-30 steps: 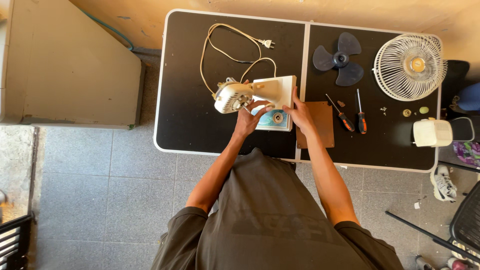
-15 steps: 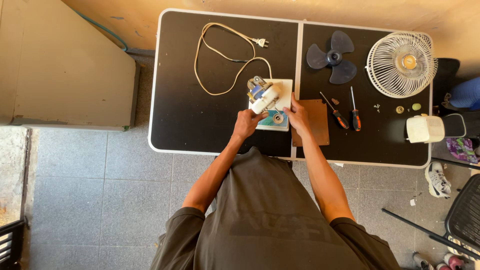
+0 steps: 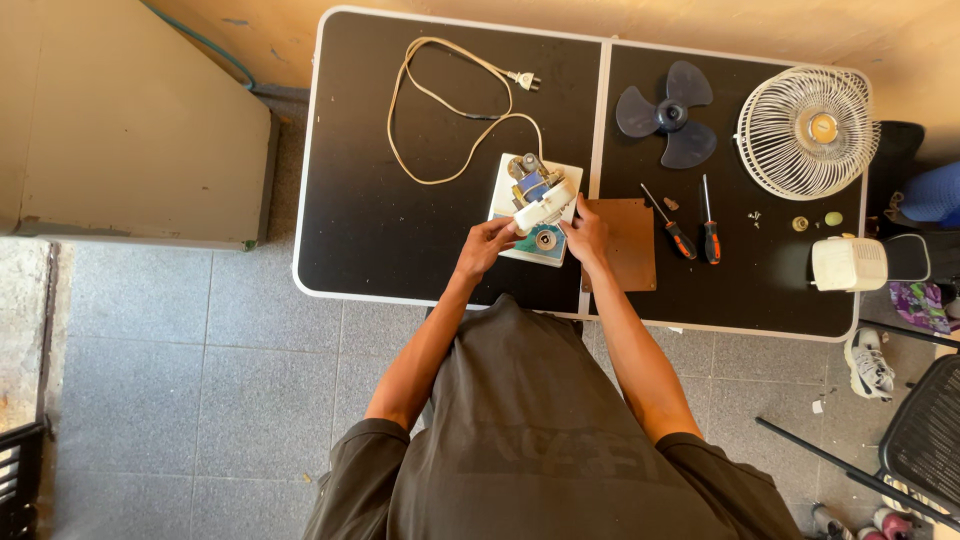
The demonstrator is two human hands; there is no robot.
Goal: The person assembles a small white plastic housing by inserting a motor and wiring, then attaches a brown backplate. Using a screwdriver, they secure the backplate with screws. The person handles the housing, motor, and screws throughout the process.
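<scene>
A white fan base (image 3: 536,205) with an exposed motor lies near the middle of the black folding table (image 3: 400,230). My left hand (image 3: 487,246) grips its lower left edge. On the other side, my right hand (image 3: 587,233) holds the base's lower right corner. A beige power cord (image 3: 440,110) loops from the base toward the table's back, ending in a plug (image 3: 522,78).
A dark blue fan blade (image 3: 664,113) and a white wire fan grille (image 3: 806,132) lie at the back right. Two screwdrivers (image 3: 690,232) sit beside a brown square board (image 3: 620,243). A white housing piece (image 3: 848,264) rests at the right edge, near small loose parts (image 3: 812,221).
The motor end of the fan base has swung from pointing left to upright over the base. The cord loop has shifted with it. Both hands stay on the base.
</scene>
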